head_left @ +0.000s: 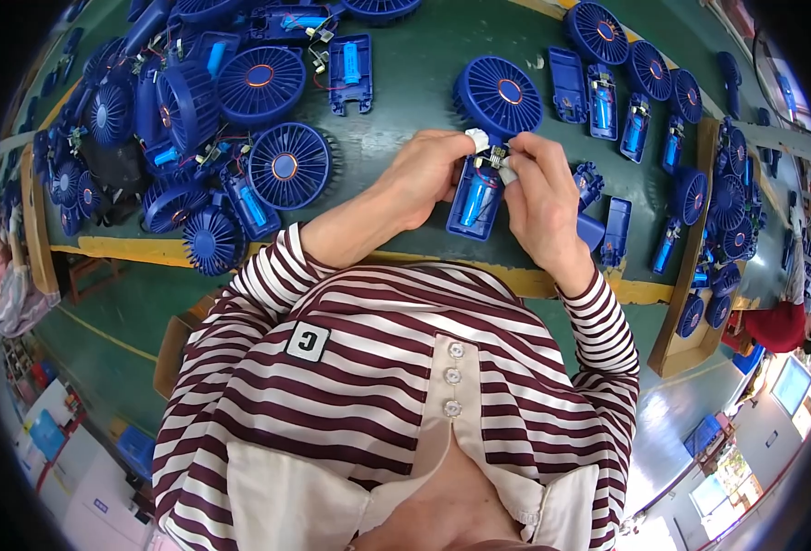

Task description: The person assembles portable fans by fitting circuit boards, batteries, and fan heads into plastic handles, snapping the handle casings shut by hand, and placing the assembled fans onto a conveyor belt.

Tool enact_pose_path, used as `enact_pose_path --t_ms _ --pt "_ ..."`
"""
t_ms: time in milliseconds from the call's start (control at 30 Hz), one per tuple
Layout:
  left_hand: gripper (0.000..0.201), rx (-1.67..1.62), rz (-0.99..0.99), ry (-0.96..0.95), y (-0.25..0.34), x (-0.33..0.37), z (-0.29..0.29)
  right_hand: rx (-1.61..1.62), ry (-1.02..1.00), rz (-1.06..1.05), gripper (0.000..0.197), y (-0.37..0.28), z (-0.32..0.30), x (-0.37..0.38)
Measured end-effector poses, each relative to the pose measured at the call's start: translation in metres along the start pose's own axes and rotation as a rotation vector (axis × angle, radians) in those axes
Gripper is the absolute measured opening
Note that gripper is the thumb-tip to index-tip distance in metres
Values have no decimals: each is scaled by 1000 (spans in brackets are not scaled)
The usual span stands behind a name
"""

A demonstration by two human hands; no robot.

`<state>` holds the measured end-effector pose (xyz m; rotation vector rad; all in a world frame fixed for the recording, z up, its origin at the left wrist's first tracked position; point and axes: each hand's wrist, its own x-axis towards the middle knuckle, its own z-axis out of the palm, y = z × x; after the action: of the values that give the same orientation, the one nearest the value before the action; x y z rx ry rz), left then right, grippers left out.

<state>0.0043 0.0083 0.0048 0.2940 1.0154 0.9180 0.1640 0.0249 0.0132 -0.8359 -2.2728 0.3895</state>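
A dark blue handheld fan (502, 95) lies on the table in front of me, its round grille pointing away. Its handle (469, 220) has no cover on, so a light blue cylindrical battery (478, 199) and a small circuit board (497, 157) show inside. My left hand (424, 176) is closed on the left side of the handle's neck, with white wrapping at the thumb tip. On the other side, my right hand (543, 197) has bent fingers and thumb closed at the neck beside the circuit board. White material also shows at its thumb. The fingertips partly hide the wiring.
Piled fans and open handles (185, 101) cover the table's left. More open fans (648, 72) line the right, with loose handle covers (567, 84) near them. A small blue part (589, 184) lies by my right hand. A cardboard tray (690, 275) of fans stands at the right edge.
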Motion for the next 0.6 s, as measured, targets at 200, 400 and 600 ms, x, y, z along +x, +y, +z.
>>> enact_pose_path --t_ms 200,400,600 --pt "19 24 -10 -28 -1 0 -3 -103 -10 -72 26 0 3 -1" --pt "22 37 -24 -56 0 -2 -5 -158 -45 -92 24 0 3 -1" --pt "20 110 -36 -70 4 -4 -6 -190 -118 -119 23 -2 0 1"
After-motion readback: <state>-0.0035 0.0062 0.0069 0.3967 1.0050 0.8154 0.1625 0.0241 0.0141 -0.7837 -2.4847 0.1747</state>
